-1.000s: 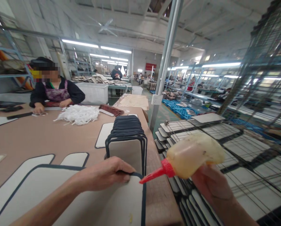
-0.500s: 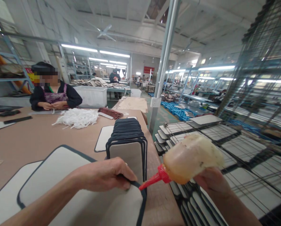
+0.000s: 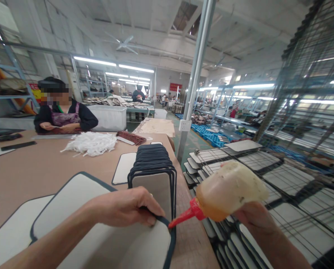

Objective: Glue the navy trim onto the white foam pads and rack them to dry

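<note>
At lower center of the frame, a white panel [image 3: 133,243] trimmed in dark binding appears thin, light and slightly flexible, best pinched at its bound edge, where the pale face escapes smudging. The translucent squeeze bottle [image 3: 232,188], at right of center, looks light and soft-walled, likely to yield under pressure and perhaps slick where amber liquid gathers near its red nozzle [image 3: 185,217]; its broad body offers the surest hold.

The left hand [image 3: 127,207] reaches in from the lower left, palm down, its grip pinching the panel's upper edge between thumb and fingers just beside the corner. The right hand [image 3: 251,213], rising from the lower right, has its grip closed around the bottle's body, most fingers hidden behind it, tilting the nozzle down and leftward to the bound corner. Beyond, matching panels [image 3: 151,157] stand in a row on the bench [image 3: 99,164].
</note>
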